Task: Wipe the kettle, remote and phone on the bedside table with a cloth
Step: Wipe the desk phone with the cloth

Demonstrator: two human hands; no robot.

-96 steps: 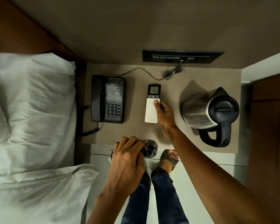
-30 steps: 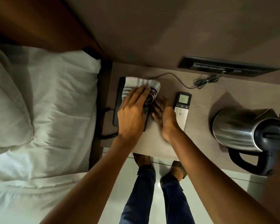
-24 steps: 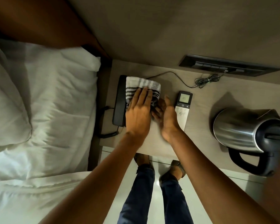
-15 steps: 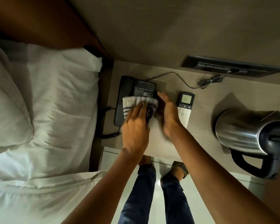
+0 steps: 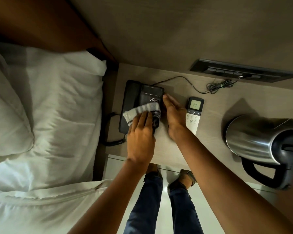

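A black desk phone [image 5: 143, 94] lies at the left of the bedside table [image 5: 208, 132]. My left hand [image 5: 140, 137] presses a grey striped cloth [image 5: 139, 113] onto the phone's lower half, hiding the keypad. My right hand [image 5: 173, 115] rests flat against the phone's right side, fingers straight, holding nothing. A white remote [image 5: 194, 114] with a lit display lies just right of that hand. A steel kettle [image 5: 259, 141] with a black lid and handle stands at the table's right end.
A thin cable [image 5: 215, 86] runs from the phone to a dark switch panel [image 5: 240, 74] on the wall. A bed with white pillows [image 5: 46, 115] borders the table on the left. My legs and sandalled feet [image 5: 181, 179] stand at the table's front edge.
My left hand has dragged the cloth from the phone's top toward me, uncovering the upper panel. My right hand has stayed beside the phone. Earlier it was on the remote.
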